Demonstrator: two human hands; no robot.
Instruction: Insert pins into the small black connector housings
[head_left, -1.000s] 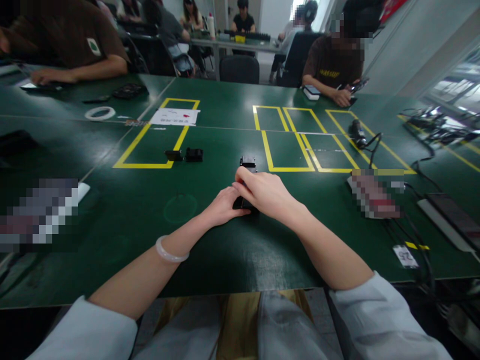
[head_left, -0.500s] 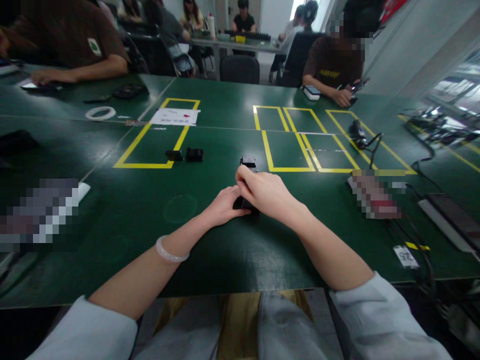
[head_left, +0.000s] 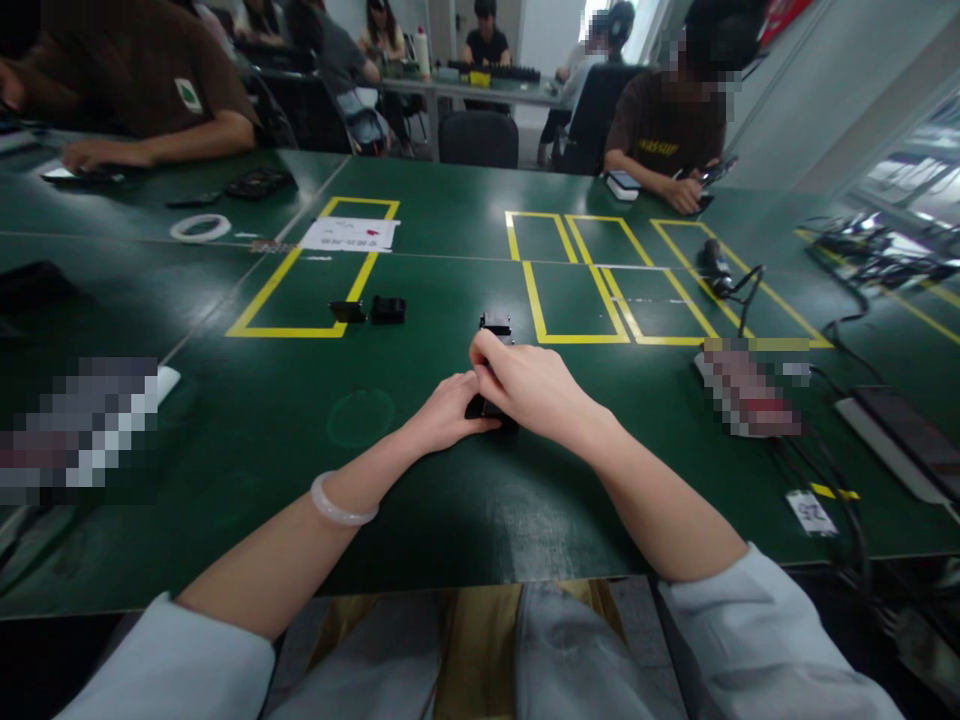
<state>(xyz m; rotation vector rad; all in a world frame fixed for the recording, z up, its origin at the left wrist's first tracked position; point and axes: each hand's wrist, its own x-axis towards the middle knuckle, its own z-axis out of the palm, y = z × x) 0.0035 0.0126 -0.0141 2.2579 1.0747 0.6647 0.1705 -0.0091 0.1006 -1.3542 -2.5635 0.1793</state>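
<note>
At the middle of the green table, my left hand (head_left: pixel 448 410) grips a black object (head_left: pixel 493 410) from its left side, thumb along the near edge. My right hand (head_left: pixel 529 385) lies over the same object with its fingers curled and pinched together, hiding most of it. A black part (head_left: pixel 496 322) shows just beyond my right fingers; whether it joins the held object I cannot tell. Further left, two small black parts, one flat (head_left: pixel 347 311) and one blockier (head_left: pixel 388 309), lie side by side near the yellow tape.
Yellow tape outlines (head_left: pixel 581 340) mark the table (head_left: pixel 420 520). A paper sheet (head_left: pixel 350 234) and a white tape roll (head_left: pixel 200 228) lie at the back left. Blurred devices stand left and right, with cables (head_left: pixel 832 470) at right. People sit across the table.
</note>
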